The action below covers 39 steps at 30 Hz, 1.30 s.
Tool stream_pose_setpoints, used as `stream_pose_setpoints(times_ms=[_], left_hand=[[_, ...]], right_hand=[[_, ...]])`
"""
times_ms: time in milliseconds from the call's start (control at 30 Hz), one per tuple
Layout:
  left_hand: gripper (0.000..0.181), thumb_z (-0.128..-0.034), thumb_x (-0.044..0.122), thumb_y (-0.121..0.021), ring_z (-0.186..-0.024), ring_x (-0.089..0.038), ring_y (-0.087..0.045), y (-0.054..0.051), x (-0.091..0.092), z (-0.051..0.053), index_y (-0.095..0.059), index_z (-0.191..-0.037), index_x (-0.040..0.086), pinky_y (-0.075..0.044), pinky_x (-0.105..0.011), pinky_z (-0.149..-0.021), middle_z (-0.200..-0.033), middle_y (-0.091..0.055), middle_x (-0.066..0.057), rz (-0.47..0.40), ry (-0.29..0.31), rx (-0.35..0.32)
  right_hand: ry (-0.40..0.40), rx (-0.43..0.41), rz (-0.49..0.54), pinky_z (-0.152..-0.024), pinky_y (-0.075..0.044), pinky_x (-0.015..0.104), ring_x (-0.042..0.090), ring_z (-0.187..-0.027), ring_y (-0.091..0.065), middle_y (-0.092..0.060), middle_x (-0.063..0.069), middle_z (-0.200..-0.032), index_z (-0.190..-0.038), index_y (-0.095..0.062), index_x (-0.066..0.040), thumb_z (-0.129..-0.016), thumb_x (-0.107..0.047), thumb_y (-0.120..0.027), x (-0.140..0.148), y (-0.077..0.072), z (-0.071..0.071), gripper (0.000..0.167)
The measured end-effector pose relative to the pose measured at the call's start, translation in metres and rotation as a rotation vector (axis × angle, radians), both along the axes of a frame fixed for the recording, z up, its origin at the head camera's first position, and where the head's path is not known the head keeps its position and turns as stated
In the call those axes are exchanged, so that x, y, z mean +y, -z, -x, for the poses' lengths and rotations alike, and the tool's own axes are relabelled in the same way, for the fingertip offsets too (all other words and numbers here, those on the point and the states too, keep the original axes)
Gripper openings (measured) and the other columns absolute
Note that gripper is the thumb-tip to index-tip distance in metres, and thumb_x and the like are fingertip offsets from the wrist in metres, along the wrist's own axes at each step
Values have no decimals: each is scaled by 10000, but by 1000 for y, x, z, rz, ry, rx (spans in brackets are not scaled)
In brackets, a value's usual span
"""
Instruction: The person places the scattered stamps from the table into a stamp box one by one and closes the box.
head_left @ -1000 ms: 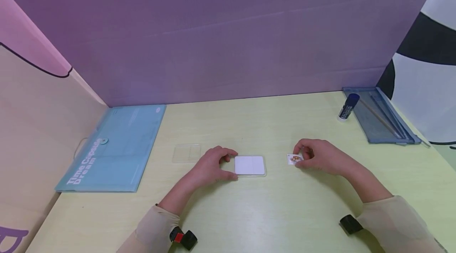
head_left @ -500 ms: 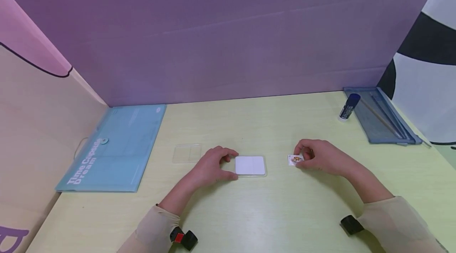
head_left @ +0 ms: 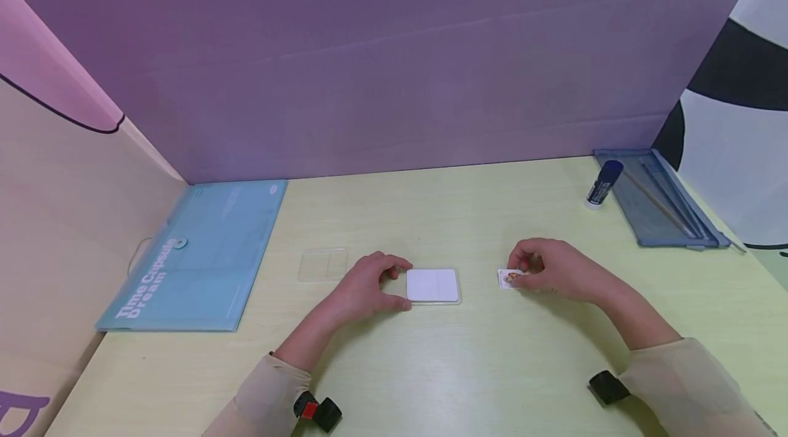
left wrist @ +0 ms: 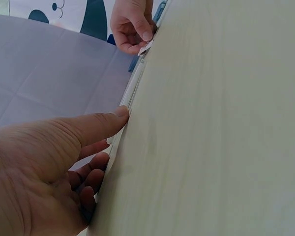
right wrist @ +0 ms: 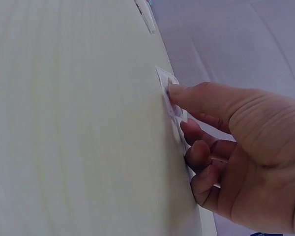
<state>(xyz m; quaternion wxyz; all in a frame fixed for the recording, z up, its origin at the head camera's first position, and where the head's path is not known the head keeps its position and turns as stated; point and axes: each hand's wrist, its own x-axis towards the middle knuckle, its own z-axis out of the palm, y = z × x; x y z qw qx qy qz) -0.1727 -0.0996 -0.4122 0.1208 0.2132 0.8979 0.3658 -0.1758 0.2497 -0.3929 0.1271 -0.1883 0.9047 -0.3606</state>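
A shallow clear plastic case (head_left: 458, 301) lies on the table, holding white rectangular cards (head_left: 432, 286). My left hand (head_left: 367, 288) grips the case by its left end, forefinger at the far edge and thumb at the near edge. To the right, my right hand (head_left: 559, 270) pinches a small white card (head_left: 505, 277) with a coloured picture between thumb and fingers. The right wrist view shows the thumb lying over that card (right wrist: 163, 81), close to the tabletop. Part of its picture is hidden by the thumb.
A clear lid-like plastic piece (head_left: 317, 265) lies behind the left hand. At the left is a blue document folder (head_left: 215, 273). A glue stick (head_left: 604, 184) stands by a blue mesh pouch (head_left: 634, 218) at the back right. A purple panel (head_left: 394, 68) borders the table's far side.
The small card has shifted very slightly toward the person, and the right thumb now covers a little more of its picture. The left hand and case have stayed put.
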Motion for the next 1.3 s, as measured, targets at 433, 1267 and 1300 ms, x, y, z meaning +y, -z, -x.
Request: stream_pose_setpoints(times_ms=[433,1267,1300], left_hand=[[553,-779,173,-893,-922,-192,-475,-1,0,0,-661,-1277,120,-425,-323,-796,-990,-532,7,5,3,1],[547,-780,175,-892,-930,-188,-478,-2,0,-1,-663,-1273,124,-424,-320,-812,-1001,-540,8,2,-1,4],[546,-780,174,-892,-931,-187,-479,-2,0,-1,-663,-1273,126,-423,-320,-814,-1001,-540,9,2,-1,3]], right_hand=[[-28,-64,44,-632,-430,254,453,-1332,-472,-655,-5,-900,-904,-715,-114,-885,-130,-783,2,-1,0,72],[-27,-100,62,-736,-434,220,496,-1432,-279,-699,7,-983,-952,-771,-105,-910,-122,-746,3,-2,1,52],[-28,-97,61,-737,-434,221,494,-1432,-281,-700,7,-982,-950,-771,-106,-911,-120,-744,3,-2,1,50]])
